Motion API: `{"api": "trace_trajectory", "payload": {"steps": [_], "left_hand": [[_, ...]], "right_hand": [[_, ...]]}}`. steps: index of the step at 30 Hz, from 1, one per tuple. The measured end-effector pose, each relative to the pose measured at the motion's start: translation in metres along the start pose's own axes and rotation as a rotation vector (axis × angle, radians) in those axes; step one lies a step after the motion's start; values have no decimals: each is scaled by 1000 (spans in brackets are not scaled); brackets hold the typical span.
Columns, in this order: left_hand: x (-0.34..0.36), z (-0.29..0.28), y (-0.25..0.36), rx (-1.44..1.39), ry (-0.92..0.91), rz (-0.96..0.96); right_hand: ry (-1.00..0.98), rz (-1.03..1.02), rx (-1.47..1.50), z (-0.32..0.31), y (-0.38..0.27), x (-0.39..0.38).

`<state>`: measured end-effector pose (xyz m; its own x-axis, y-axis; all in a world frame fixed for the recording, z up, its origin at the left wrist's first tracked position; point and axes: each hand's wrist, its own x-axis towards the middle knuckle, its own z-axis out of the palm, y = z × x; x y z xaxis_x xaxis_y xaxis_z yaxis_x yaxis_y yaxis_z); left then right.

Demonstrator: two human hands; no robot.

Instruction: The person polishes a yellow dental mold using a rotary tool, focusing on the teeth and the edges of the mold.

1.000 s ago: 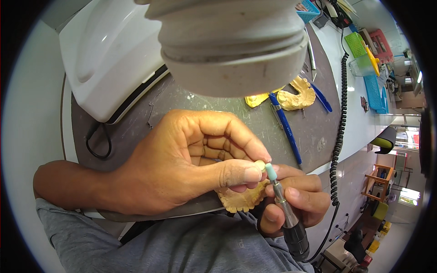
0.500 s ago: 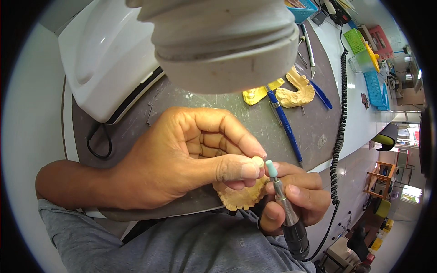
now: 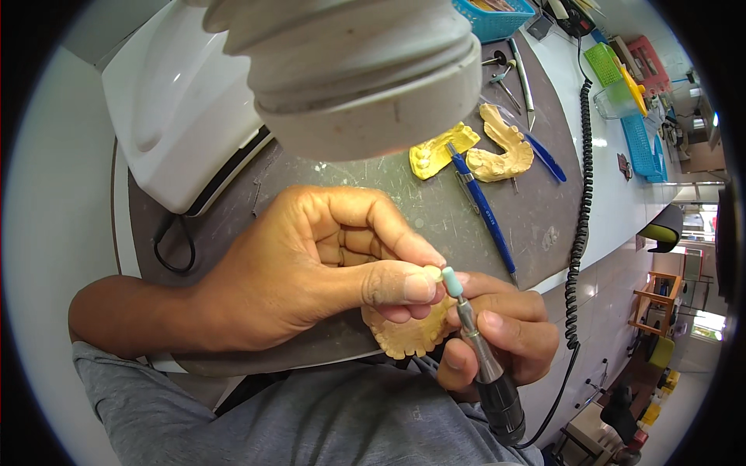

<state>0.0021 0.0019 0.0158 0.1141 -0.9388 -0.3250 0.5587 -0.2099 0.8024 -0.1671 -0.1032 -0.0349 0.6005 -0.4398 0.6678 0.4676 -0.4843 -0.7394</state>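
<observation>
Between the thumb and fingertips of my left hand (image 3: 311, 268) is a small pale-yellow dental crown (image 3: 436, 274). My right hand (image 3: 517, 326) grips a black and silver rotary handpiece (image 3: 497, 392) like a pen. Its pale green grinding stone (image 3: 451, 281) meets the edge of the crown, though whether it spins cannot be seen. Below both hands lies a tan plaster dental cast (image 3: 408, 334) with a toothed edge, partly covered by my left fingers.
A ribbed white hose nozzle (image 3: 365, 101) hangs over the grey mat. Farther off lie a yellow cast piece (image 3: 439, 151), a horseshoe-shaped cast (image 3: 501, 159) and a blue mechanical pencil (image 3: 488, 217). A white machine (image 3: 179, 116) stands left; a coiled black cord (image 3: 579, 233) runs down the right.
My right hand has brought the handpiece slightly up and left, closing the small gap between stone and crown. The left hand keeps its pinch.
</observation>
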Motion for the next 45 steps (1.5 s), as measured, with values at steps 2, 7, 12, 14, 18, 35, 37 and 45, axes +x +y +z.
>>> {"api": "trace_trajectory", "payload": {"steps": [2, 7, 12, 14, 18, 35, 37, 45], "left_hand": [[0, 2, 2, -2, -1, -5], [0, 0, -1, 0, 2, 7], [1, -1, -3, -8, -4, 10], [1, -2, -4, 0, -4, 12], [1, -2, -3, -13, -5, 3], [2, -4, -11, 38, -23, 117], [2, -1, -9, 42, 1, 126], [-2, 3, -5, 80, 3, 125]], "right_hand": [[9, -8, -5, 0, -2, 1], [-27, -43, 54, 0, 2, 2], [-14, 5, 68, 1, 0, 1], [-11, 16, 51, 2, 0, 0], [-38, 6, 44, -1, 0, 2], [-142, -126, -81, -3, -1, 7], [-146, -83, -62, -3, -3, 7], [-110, -15, -94, -3, -4, 10]]}}
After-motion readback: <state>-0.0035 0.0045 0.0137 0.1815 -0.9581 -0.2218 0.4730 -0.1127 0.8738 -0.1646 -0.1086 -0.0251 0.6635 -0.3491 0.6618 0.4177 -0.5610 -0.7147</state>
